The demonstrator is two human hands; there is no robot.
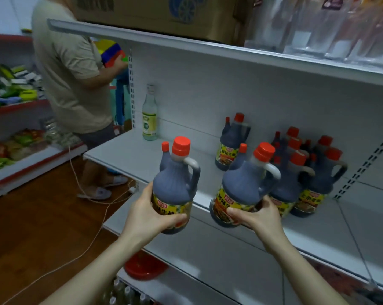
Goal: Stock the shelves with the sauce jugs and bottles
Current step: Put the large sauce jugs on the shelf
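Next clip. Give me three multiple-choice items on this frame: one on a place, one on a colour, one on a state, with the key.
1. Where does the clear glass bottle stand? A) back left of the middle shelf B) on the floor C) on the top shelf
2. What colour are the caps on the sauce jugs? A) green B) red C) white
3. The left hand and right hand: A) both idle B) only one holds a jug C) each grips one jug
Key: 1 A, it stands by the back panel. 2 B, every jug cap is red. 3 C, left jug and right jug are both held.
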